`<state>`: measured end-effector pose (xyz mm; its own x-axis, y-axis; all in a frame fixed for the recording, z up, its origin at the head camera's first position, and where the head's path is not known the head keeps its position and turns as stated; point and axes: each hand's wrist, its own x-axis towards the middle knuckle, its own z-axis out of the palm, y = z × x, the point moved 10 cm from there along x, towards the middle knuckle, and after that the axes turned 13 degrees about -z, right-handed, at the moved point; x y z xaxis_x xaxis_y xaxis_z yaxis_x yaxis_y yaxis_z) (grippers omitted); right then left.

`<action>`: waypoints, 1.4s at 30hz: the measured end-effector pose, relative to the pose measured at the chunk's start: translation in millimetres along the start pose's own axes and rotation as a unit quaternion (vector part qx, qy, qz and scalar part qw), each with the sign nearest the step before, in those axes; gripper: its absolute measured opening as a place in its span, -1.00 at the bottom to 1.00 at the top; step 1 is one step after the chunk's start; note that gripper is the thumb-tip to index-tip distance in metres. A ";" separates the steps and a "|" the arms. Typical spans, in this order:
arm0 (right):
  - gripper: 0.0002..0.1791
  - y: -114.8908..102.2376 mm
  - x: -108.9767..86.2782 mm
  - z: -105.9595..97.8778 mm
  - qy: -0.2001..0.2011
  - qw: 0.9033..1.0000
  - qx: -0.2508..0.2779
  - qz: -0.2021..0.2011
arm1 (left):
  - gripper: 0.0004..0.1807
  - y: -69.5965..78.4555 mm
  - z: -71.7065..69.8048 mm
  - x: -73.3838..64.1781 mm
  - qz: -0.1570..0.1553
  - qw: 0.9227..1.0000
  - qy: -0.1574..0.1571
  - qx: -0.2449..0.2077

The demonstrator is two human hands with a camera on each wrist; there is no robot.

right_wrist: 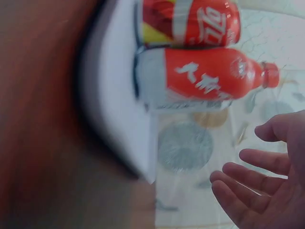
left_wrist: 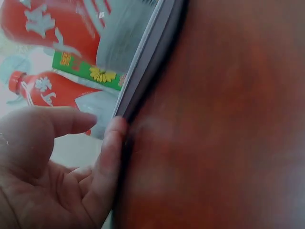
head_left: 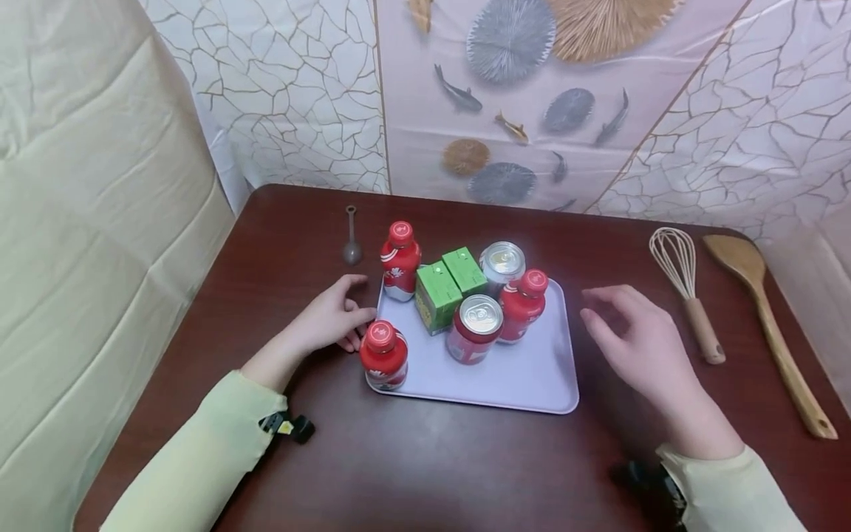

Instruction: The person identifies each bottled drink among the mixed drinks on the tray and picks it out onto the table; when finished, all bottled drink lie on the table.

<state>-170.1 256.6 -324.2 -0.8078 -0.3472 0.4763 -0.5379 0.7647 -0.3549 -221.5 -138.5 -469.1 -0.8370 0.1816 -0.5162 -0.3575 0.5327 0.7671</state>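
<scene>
Tray lies on table, bearing upright bottles, cans, cartons. Left hand touches left rim, pinching nothing; right hand loosely spread, apart from right rim. Even, level two-sided grip should steady bottles.

White Chinese characters are running across the red bottles and red can, yellow ones are sitting beside a printed flower on the green carton, but nothing's reading clearly tbh.

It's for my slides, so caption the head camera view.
Left fingers and right fingers flank a lilac tray of red bottles, green cartons and cans.
</scene>
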 end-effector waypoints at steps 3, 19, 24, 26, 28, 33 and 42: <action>-0.66 -4.9 16.1 8.1 -0.025 0.999 0.037 0.009 | -0.09 1.9 3.8 7.6 -0.011 0.999 -0.027 0.024; -0.61 -27.9 48.9 32.8 -0.053 0.992 0.115 0.019 | -0.10 12.7 12.8 19.2 -0.011 0.998 -0.051 0.026; -0.65 -29.4 51.1 36.8 -0.046 0.990 0.130 0.019 | -0.10 11.3 10.8 18.4 -0.007 0.999 -0.034 0.034; -0.66 -29.0 51.0 39.3 -0.046 0.989 0.136 0.025 | -0.10 10.2 10.4 17.9 -0.006 0.999 -0.030 0.034; -0.66 -27.9 50.2 40.9 -0.046 0.989 0.139 0.031 | -0.10 9.0 10.4 17.9 -0.006 0.999 -0.029 0.033; -0.68 -26.2 47.8 39.2 -0.034 0.988 0.142 0.041 | -0.10 8.3 11.6 20.6 -0.002 0.999 -0.030 0.034; -0.70 -25.0 46.0 37.3 -0.016 0.989 0.140 0.045 | -0.09 4.5 12.8 24.6 -0.005 0.999 -0.028 0.036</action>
<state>-202.7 201.2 -323.5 -0.8599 -0.3048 0.4095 -0.5061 0.6150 -0.6048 -238.4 -121.1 -483.2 -0.8079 0.2214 -0.5461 -0.3337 0.5919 0.7337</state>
